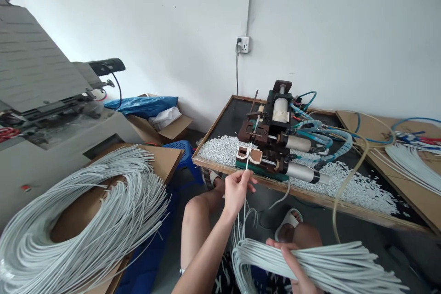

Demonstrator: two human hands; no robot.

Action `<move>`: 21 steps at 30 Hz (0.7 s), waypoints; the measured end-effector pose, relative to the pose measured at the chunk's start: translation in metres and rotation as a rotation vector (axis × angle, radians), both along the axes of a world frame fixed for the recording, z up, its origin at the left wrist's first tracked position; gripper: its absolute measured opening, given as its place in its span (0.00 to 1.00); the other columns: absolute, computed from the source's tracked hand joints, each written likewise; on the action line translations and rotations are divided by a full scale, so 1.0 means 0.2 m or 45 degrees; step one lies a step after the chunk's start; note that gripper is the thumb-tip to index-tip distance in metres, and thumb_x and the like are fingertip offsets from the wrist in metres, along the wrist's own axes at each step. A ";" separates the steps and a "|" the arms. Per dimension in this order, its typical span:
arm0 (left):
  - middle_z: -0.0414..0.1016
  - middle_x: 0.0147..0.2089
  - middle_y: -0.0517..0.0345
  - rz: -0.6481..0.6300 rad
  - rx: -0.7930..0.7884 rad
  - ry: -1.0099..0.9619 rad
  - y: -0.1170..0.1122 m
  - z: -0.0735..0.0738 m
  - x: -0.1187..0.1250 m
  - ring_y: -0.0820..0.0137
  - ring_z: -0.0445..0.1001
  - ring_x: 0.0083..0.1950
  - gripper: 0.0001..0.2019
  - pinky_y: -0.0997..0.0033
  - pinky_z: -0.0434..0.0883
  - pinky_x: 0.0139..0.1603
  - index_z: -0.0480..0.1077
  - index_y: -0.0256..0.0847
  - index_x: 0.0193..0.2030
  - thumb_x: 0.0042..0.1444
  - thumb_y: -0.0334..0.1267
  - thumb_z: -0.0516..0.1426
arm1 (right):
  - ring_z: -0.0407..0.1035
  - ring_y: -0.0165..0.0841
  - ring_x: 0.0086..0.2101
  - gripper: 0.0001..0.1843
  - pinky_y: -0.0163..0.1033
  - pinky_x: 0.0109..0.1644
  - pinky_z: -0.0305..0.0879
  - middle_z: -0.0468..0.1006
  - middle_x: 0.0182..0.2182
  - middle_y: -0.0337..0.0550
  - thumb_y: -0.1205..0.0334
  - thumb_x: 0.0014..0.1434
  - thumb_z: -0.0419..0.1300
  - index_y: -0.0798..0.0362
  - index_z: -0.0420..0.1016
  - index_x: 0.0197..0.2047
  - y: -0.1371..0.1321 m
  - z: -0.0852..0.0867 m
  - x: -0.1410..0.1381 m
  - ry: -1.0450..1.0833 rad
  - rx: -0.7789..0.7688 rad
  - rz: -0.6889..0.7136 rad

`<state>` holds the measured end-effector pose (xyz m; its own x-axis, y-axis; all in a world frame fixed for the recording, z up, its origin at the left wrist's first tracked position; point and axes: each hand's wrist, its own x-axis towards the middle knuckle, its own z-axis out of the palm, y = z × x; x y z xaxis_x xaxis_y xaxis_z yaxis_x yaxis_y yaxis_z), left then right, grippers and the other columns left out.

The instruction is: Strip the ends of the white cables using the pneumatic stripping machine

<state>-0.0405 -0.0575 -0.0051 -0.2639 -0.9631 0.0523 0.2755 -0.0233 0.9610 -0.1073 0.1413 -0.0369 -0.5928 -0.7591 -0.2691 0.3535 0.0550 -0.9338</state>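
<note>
Wire (247, 165) runs from the left hand (237, 188) to the brown blocks (254, 156) at the near face of the machine (280, 110). If it enters at a slant, because the wrist tips aside, the blocks could bite it crookedly; whether its tip sits centred is too small to tell. With fingertips just before the machine, a push too far could put them in the blocks' way and get them nipped. Strands hanging below the machine might snag on the tabletop (225, 117) edge and tug the wire askew. The bundle (330, 268), lower than the machine and nearer the person, could fan out and slip if the hold on it slackens. Clippings (220, 149) heaped around the machine might also stray into its moving parts.

The left forearm slants up toward the machine, wrist nearly straight, thumb and index finger pinching the wire, the other fingers loosely curled to the right. Below the machine, the right hand (298, 266) cradles the bundle, its fingers wrapped about the strands, thumb across the near side; the fingertips beneath are hidden.
</note>
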 end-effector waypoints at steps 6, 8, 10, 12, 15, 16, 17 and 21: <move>0.76 0.29 0.56 -0.065 -0.069 0.004 0.07 -0.07 0.04 0.73 0.72 0.23 0.28 0.75 0.70 0.26 0.75 0.34 0.44 0.58 0.63 0.61 | 0.79 0.50 0.48 0.18 0.53 0.62 0.68 0.87 0.39 0.46 0.42 0.52 0.73 0.48 0.85 0.32 -0.03 -0.01 0.05 -0.031 -0.036 -0.004; 0.75 0.30 0.58 -0.059 -0.127 -0.047 0.11 -0.10 0.08 0.74 0.71 0.24 0.26 0.76 0.69 0.26 0.75 0.35 0.45 0.61 0.60 0.60 | 0.78 0.51 0.49 0.18 0.54 0.63 0.67 0.86 0.39 0.47 0.42 0.52 0.72 0.49 0.84 0.32 -0.05 -0.01 0.06 -0.043 -0.038 -0.011; 0.73 0.30 0.59 -0.040 -0.177 -0.100 0.15 -0.11 0.12 0.75 0.68 0.24 0.23 0.76 0.67 0.26 0.75 0.35 0.47 0.64 0.57 0.58 | 0.77 0.50 0.49 0.18 0.54 0.62 0.67 0.86 0.40 0.48 0.42 0.54 0.70 0.50 0.84 0.33 -0.06 -0.02 0.07 -0.002 -0.043 0.003; 0.73 0.30 0.59 -0.048 -0.213 -0.156 0.21 -0.12 0.16 0.75 0.67 0.24 0.21 0.76 0.66 0.26 0.75 0.36 0.49 0.66 0.55 0.57 | 0.77 0.49 0.48 0.17 0.53 0.63 0.66 0.86 0.40 0.47 0.43 0.57 0.68 0.49 0.84 0.34 -0.06 -0.03 0.07 0.080 -0.046 0.041; 0.74 0.32 0.57 -0.173 -0.287 -0.272 0.29 -0.12 0.23 0.74 0.69 0.26 0.19 0.75 0.68 0.29 0.75 0.36 0.52 0.70 0.50 0.53 | 0.77 0.46 0.48 0.16 0.50 0.64 0.64 0.86 0.42 0.43 0.44 0.62 0.65 0.47 0.85 0.36 -0.05 -0.06 0.07 0.206 -0.028 0.134; 0.75 0.32 0.56 -0.268 -0.341 -0.340 0.31 -0.12 0.25 0.72 0.71 0.28 0.19 0.73 0.70 0.31 0.76 0.37 0.53 0.72 0.48 0.52 | 0.77 0.45 0.49 0.16 0.49 0.65 0.63 0.86 0.43 0.42 0.44 0.63 0.64 0.47 0.85 0.37 -0.03 -0.07 0.07 0.245 -0.012 0.166; 0.76 0.34 0.55 -0.390 -0.405 -0.428 0.32 -0.13 0.27 0.70 0.74 0.31 0.18 0.72 0.72 0.35 0.76 0.37 0.54 0.72 0.46 0.50 | 0.77 0.45 0.49 0.17 0.48 0.66 0.62 0.86 0.44 0.42 0.44 0.64 0.63 0.47 0.85 0.38 -0.02 -0.07 0.08 0.294 0.008 0.201; 0.80 0.56 0.47 -0.709 -0.648 -0.801 0.34 -0.13 0.32 0.57 0.78 0.59 0.19 0.58 0.72 0.61 0.76 0.41 0.60 0.72 0.41 0.49 | 0.78 0.41 0.48 0.17 0.41 0.65 0.62 0.86 0.45 0.39 0.45 0.66 0.60 0.47 0.85 0.42 0.02 -0.06 0.12 0.484 0.020 0.220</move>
